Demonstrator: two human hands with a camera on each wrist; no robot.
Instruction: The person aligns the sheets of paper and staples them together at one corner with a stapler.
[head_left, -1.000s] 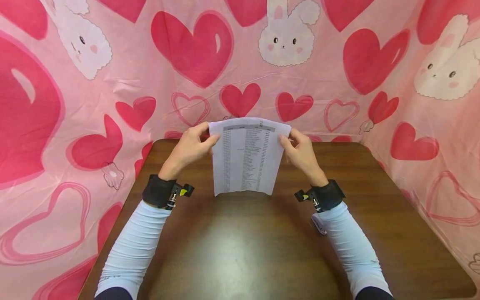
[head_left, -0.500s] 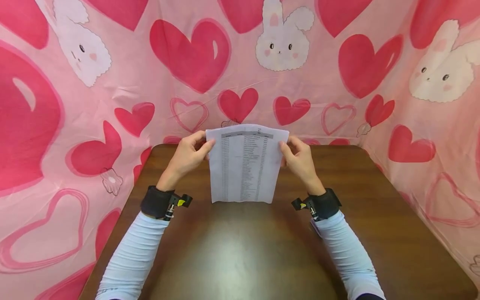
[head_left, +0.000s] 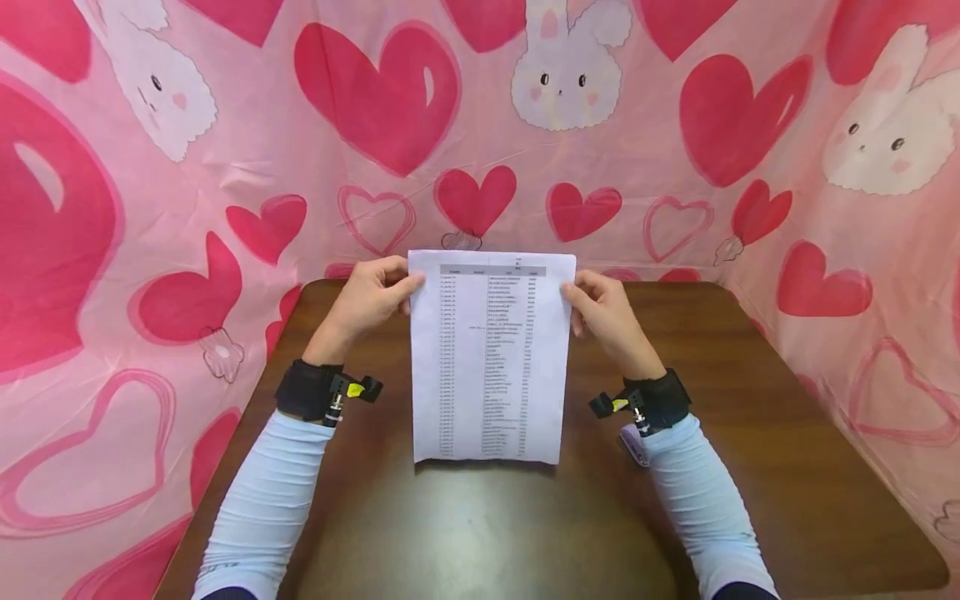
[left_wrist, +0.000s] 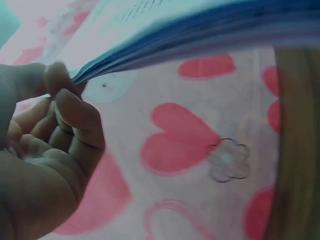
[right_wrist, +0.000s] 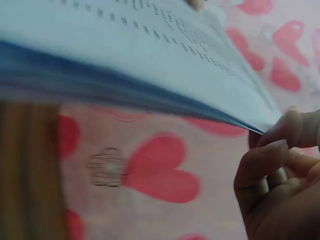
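A stack of printed paper sheets hangs upright above the table, its printed table of text turned toward me. My left hand pinches the upper left edge between thumb and fingers. At the upper right edge my right hand pinches it the same way. In the left wrist view the left hand grips a corner of the stack, and several layered sheet edges show. The right wrist view has the right hand pinching the opposite corner of the sheets.
A small purple object, perhaps a stapler, lies on the brown wooden table beside the right wrist, partly hidden by the sleeve. A pink cloth with hearts and rabbits hangs behind the table and along its sides.
The paper stack has turned from tilted and bowed to nearly flat and facing me, so it looks longer. Both hands have kept their grip on its upper edges.
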